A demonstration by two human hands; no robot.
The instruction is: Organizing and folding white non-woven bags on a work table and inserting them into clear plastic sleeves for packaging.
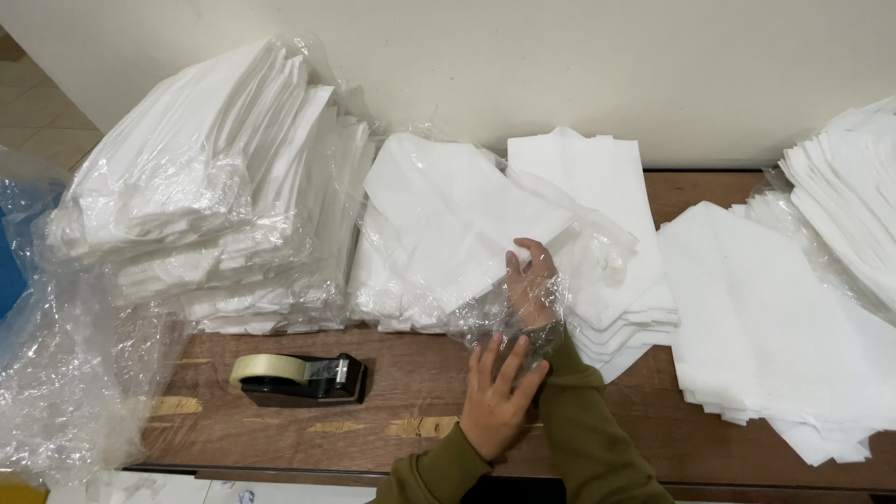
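A clear plastic bag (551,245) lies in the middle of the brown table (411,383), with a stack of folded white napkins (439,224) partly inside it. My right hand (532,280) is pushed inside the bag's open end, its fingers against the edge of the napkin stack, seen through the film. My left hand (497,397) rests flat with spread fingers on the bag's lower edge at the table, just below the right hand. Both arms wear olive green sleeves.
A tall pile of bagged white napkins (205,187) leans at the left. Loose napkin stacks (765,317) lie at the right, another (597,187) behind the bag. A black tape dispenser (299,378) sits near the front edge. Crumpled clear plastic (65,373) hangs at far left.
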